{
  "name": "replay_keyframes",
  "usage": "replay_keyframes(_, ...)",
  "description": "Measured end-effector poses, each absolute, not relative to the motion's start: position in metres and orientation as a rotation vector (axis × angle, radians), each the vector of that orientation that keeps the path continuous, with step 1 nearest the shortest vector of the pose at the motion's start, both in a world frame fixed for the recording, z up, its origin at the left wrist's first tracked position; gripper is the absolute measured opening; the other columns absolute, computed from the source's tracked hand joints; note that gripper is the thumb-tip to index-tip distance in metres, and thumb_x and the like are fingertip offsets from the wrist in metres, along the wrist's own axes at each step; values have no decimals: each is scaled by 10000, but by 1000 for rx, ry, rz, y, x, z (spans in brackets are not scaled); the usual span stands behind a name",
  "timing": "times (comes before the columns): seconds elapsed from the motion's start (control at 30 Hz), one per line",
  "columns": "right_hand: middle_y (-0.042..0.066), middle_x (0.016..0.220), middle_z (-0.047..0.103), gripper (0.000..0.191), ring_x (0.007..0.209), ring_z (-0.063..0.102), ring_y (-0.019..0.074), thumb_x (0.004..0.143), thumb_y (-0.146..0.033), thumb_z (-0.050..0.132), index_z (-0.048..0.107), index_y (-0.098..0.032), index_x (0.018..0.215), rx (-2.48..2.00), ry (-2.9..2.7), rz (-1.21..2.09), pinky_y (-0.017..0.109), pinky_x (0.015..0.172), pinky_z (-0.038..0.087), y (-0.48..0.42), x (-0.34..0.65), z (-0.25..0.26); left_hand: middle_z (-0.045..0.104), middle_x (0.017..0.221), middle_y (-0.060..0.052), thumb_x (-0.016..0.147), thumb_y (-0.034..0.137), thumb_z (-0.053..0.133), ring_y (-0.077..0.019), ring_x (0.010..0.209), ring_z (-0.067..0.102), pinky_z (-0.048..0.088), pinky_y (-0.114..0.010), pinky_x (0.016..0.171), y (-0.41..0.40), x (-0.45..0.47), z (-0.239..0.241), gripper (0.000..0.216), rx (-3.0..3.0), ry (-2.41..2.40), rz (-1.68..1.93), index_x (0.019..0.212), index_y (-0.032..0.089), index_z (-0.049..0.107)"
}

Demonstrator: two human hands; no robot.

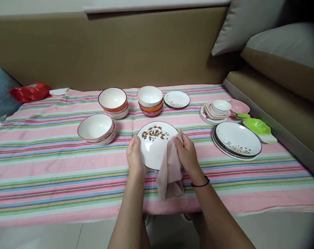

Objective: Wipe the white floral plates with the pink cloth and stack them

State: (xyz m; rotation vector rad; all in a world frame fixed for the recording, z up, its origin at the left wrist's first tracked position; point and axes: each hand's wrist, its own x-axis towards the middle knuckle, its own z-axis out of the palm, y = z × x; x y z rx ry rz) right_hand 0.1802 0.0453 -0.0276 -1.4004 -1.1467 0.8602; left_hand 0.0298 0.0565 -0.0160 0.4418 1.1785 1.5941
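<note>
A round white plate point(152, 149) with a brown flower pattern and a dark rim is held up over the striped cloth, its face tilted toward me. My left hand point(135, 155) grips its left edge, thumb on the rim. At the right edge, my right hand point(187, 154) is closed on a dusty-pink cloth point(169, 173), which is pressed against the plate and hangs down in folds. The cloth covers the plate's lower right part. A dark band circles my right wrist.
Stacked bowls point(112, 98) point(150, 97) point(96, 128) stand left and behind. Small plates point(177, 98) lie at the back. To the right are small dishes point(221, 105), a pink bowl point(239, 106), large plates point(238, 138) and a green leaf-shaped dish point(258, 128). Cushions point(286, 52) border the right.
</note>
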Motion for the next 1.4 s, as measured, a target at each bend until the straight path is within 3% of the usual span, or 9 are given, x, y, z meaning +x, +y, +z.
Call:
replay_keyframes(0.3,-29,678,547,223,653,464,153,817,-412,592,549,-201,757,-1455,-1249,758,263,621,354,48,190,-29,679,857,-17,771,448,657,-163,710,604,455,-251,627,62,18,-18,292,729,1125,1334,914,193,654)
replay_keyframes(0.6,-51,594,450,263,591,383,119,774,-382,657,535,-196,632,-1257,-1649,992,236,541,279,47,193,-29,578,610,4,744,460,684,-131,528,461,314,-246,499,54,12,-7,313,1071,1031,748,620,181,615)
replay_keyframes(0.8,-42,610,469,297,608,409,123,835,-421,585,520,-195,653,-1305,-1526,908,246,578,309,47,189,-24,560,591,16,711,466,712,-115,497,458,312,-230,479,54,13,-5,316,943,1061,881,652,179,593)
replay_keyframes(1.0,-58,545,274,439,532,284,108,886,-483,485,282,-221,597,-1440,-1328,769,259,505,229,47,196,-24,675,731,-21,697,449,737,-150,611,583,435,-245,570,55,19,-12,299,738,1070,1153,772,169,663)
replay_keyframes(1.13,-52,545,350,363,533,349,127,900,-462,462,394,-222,637,-1444,-1280,724,261,517,277,46,198,-27,698,778,-24,693,460,731,-170,659,614,475,-272,612,61,22,-19,326,604,1098,1325,829,169,672)
replay_keyframes(1.2,-25,613,500,267,599,474,160,920,-402,434,547,-221,760,-1424,-1372,661,275,578,359,45,197,-28,694,769,-23,701,462,720,-174,652,611,472,-275,598,64,21,-20,323,601,1115,1327,833,172,667)
replay_keyframes(1.27,32,885,657,259,850,598,208,936,-323,395,626,-230,1009,-1358,-1527,583,316,749,440,45,195,-28,676,727,-15,703,456,718,-160,603,583,442,-261,557,64,21,-19,305,655,1113,1263,812,177,662)
replay_keyframes(1.33,59,1223,618,348,1155,544,226,938,-260,370,580,-241,1216,-1270,-1680,547,366,957,410,46,193,-28,651,686,-8,715,463,706,-145,568,544,404,-249,535,63,21,-17,296,770,1105,1148,769,176,657)
replay_keyframes(1.4,49,1343,553,388,1265,475,216,935,-234,367,549,-250,1277,-1229,-1791,563,387,1041,367,47,189,-29,630,676,-5,736,466,688,-142,586,522,384,-243,550,60,24,-15,294,924,1108,1046,719,175,648)
